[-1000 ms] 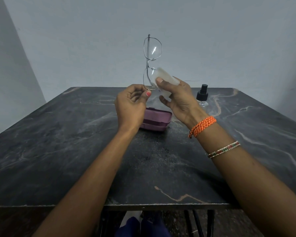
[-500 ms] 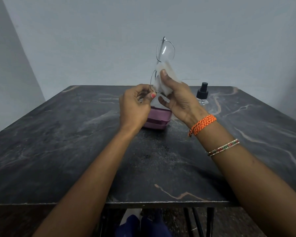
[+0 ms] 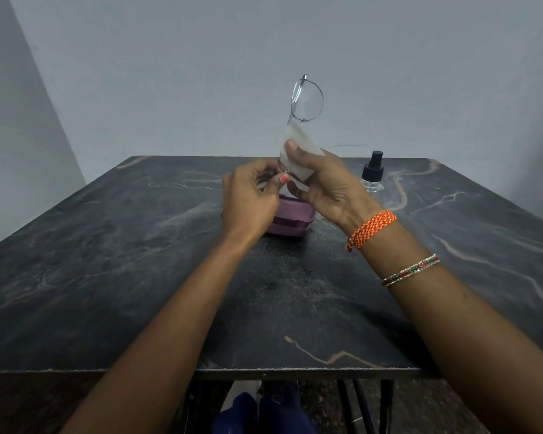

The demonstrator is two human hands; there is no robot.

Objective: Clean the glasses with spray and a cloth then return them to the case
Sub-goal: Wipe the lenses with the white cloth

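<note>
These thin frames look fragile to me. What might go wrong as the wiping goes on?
1. The thin wire-framed glasses stand on end, pinched low by the left hand; thumb pressure from the right hand through the white cloth may bend the frame.
2. A slip could drop them onto the dark marble table or the purple case.
3. The right forearm passes near the small clear spray bottle with a black nozzle and might knock it over.

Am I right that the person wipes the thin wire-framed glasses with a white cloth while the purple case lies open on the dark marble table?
Not quite. In the head view the purple case lies closed, not open. The rest holds: the right hand rubs the white cloth on the thin wire-framed glasses, above the dark marble table.
</note>
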